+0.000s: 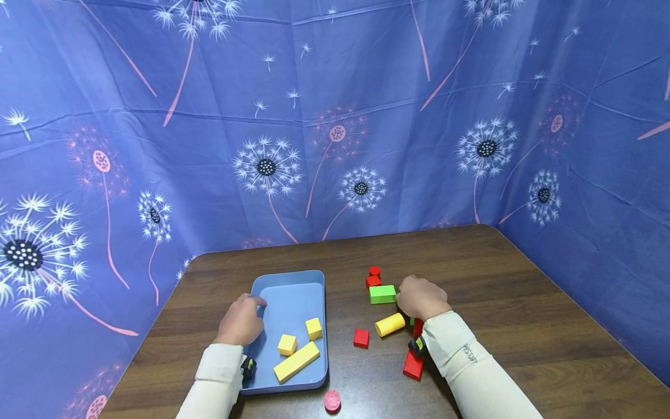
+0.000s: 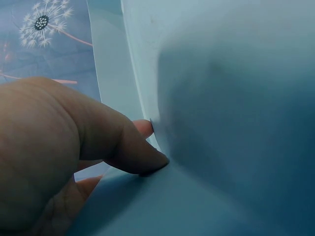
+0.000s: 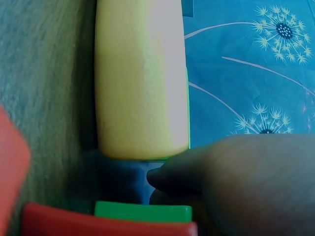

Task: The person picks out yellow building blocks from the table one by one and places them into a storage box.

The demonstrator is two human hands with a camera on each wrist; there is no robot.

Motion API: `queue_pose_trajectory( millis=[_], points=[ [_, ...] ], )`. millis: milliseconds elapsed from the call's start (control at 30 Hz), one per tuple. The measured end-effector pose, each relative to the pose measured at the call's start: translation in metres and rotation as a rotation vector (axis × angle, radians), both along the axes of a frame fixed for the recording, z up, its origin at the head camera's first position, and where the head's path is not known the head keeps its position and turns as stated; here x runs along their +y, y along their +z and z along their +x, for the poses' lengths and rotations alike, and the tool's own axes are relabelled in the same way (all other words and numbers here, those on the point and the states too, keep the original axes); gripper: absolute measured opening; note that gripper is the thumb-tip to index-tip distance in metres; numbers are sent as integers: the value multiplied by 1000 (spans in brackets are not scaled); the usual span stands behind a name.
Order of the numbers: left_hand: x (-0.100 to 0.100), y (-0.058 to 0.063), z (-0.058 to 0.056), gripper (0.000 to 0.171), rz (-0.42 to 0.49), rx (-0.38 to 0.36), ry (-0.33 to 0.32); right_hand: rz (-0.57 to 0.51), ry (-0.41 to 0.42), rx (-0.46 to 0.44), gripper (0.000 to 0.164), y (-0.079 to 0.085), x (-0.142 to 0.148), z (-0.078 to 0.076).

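My left hand [image 1: 242, 320] grips the left wall of a light blue tray [image 1: 288, 280], thumb inside and fingers outside, as the left wrist view shows. Inside the tray are two yellow cubes [image 1: 287, 344] and a long yellow block [image 1: 296, 362]. My right hand [image 1: 423, 297] is low over the table with bent fingers, at the right end of a green block [image 1: 382, 294]. Just in front of its thumb in the right wrist view is a yellow cylinder [image 3: 142, 83]. Whether these fingers pinch anything is hidden.
Red blocks [image 1: 413, 365] and another green piece [image 3: 142, 212] lie under and beside the right wrist. A red cube [image 1: 361, 338], a red block [image 1: 373, 281] and a red cylinder [image 1: 374, 271] stand nearby. One red disc [image 1: 332, 401] is near the tray's front. A blue curtain hangs behind.
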State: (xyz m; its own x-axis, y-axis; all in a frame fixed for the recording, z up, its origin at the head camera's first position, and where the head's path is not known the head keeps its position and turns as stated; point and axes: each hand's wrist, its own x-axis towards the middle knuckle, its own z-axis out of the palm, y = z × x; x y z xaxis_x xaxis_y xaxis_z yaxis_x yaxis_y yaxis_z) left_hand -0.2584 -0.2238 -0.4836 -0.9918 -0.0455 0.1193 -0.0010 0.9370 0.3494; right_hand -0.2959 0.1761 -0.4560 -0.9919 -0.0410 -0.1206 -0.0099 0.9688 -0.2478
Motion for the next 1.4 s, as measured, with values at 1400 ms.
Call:
queue_pose_trajectory(
  millis=[1400],
  points=[
    [1,2,1,39,15,-5,6,-13,1,-24,32,4,7,0]
  ],
)
